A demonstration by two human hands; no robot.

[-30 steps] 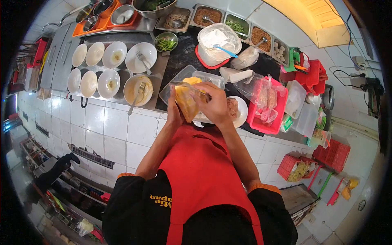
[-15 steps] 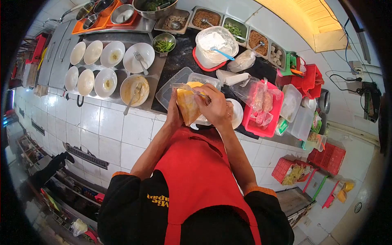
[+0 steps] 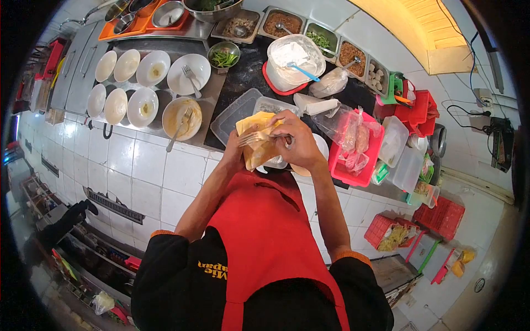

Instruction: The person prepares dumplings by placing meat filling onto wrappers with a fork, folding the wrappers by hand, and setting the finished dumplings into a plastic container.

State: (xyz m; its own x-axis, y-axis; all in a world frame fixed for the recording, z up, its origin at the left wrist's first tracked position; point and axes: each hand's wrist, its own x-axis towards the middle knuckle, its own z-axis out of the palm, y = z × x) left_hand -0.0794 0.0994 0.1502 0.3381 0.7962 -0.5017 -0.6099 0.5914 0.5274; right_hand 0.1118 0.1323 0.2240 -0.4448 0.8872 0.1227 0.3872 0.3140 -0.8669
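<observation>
My left hand [image 3: 234, 152] grips a flat yellow packet [image 3: 259, 155], which looks like a stack of thin wrapper sheets in clear plastic. It is held upright in front of the apron, its top edge loose. My right hand [image 3: 301, 140] is closed around a fork [image 3: 253, 138], whose tines point left across the packet's face. The right fingers also touch the packet's upper edge. Behind the hands, a clear plastic container [image 3: 276, 106] and a translucent lid [image 3: 234, 120] lie on the dark counter. A white plate [image 3: 322, 148] is partly hidden by my right wrist.
Several white bowls [image 3: 142, 109] stand at left, one with a second fork [image 3: 180, 129]. At the back are a white tub [image 3: 292, 49] with a blue spoon [image 3: 302, 71] and metal trays [image 3: 282, 23] of ingredients. A pink basket [image 3: 353, 174] holds bagged food at right.
The fork has dropped from the packet's top edge to across its face. My right hand has shifted slightly right, and the packet's upper part now bends open more.
</observation>
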